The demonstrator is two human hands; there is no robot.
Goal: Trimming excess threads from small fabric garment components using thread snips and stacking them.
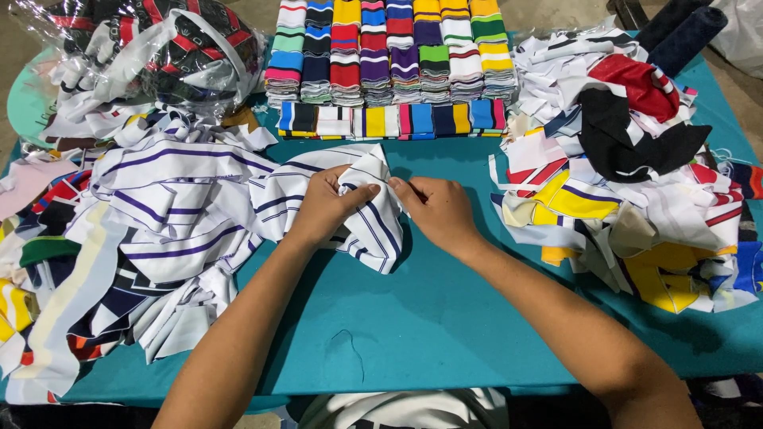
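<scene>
both hands, left hand (pixel 324 208) and right hand (pixel 435 210), grip clenched on white striped fabric piece (pixel 373 218).

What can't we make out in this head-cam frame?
- Head view: left hand and right hand pinch the white striped cloth; the fingertips are tucked under its folds.
- Clear bag, top left: glare blurs the contents, and the frame edge cuts it off.
- Stacked striped bands: tops cut off by the upper edge.
- Teal table: its sides are buried under scrap piles.
</scene>
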